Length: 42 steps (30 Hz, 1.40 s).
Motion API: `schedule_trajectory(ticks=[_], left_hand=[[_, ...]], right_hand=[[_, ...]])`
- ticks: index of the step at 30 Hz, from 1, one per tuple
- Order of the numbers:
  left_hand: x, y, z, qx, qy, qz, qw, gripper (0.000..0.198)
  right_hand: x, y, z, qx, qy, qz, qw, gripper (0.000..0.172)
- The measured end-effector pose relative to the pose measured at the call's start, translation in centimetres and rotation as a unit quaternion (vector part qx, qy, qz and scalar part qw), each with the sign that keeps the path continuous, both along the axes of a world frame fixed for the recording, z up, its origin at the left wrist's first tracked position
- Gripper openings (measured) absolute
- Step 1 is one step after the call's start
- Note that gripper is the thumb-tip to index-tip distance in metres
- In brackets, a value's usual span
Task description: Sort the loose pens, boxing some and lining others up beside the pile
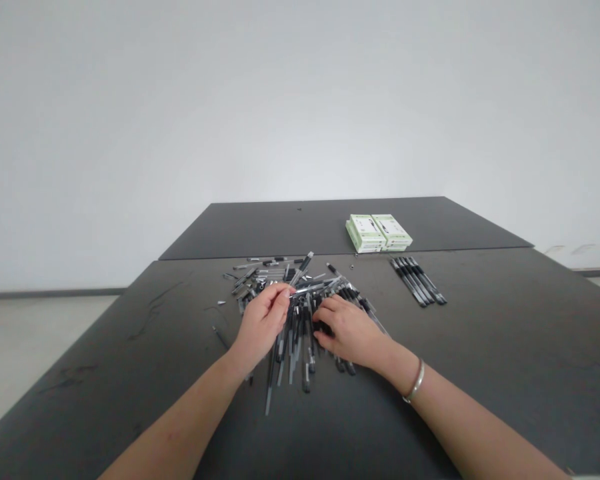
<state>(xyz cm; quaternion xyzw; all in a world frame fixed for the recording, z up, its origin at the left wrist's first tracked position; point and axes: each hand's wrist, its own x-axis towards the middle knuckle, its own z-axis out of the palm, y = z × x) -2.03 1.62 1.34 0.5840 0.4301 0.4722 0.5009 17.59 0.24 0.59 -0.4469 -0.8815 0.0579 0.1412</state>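
My left hand (264,321) pinches a slim clear pen barrel (307,289) between thumb and fingers, its length pointing right above the heap. Lower and to the right, my right hand (347,328) reaches into the pile of pen parts (296,333) with its fingers curled. Whatever its fingertips touch is hidden among the dark pieces. Clear barrels, black grips and thin refills lie crossed over one another in the pile, several pointing toward me.
A row of assembled black pens (418,281) lies at the right of the pile. Behind it stand green and white boxes (379,233), stacked side by side. Small loose tips (221,303) are scattered on the dark table (145,333). A white wall (300,100) rises behind.
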Motion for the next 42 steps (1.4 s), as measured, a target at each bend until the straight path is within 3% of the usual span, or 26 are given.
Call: schedule_trajectory(ticks=[11, 17, 28, 37, 42], left_hand=[[0.0, 0.1, -0.2, -0.004, 0.007, -0.007, 1.0, 0.03], [0.0, 0.2, -0.4, 0.004, 0.025, -0.008, 1.0, 0.027], [-0.1, 0.3, -0.6, -0.006, 0.025, -0.011, 1.0, 0.029], [0.1, -0.1, 0.0, -0.015, 0.04, -0.028, 0.999, 0.032], [0.0, -0.2, 0.1, -0.009, 0.06, -0.028, 0.998, 0.03]], right_hand=[[-1.1, -0.5, -0.2, 0.004, -0.033, -0.11, 0.993, 0.013], [-1.8, -0.5, -0.3, -0.042, -0.008, -0.177, 0.983, 0.017], [-1.1, -0.1, 0.3, -0.064, 0.132, -0.207, 0.967, 0.011], [-0.1, 0.5, 0.4, 0.013, 0.062, -0.257, 0.964, 0.02], [0.8, 0.8, 1.0, -0.038, 0.124, -0.253, 0.959, 0.012]])
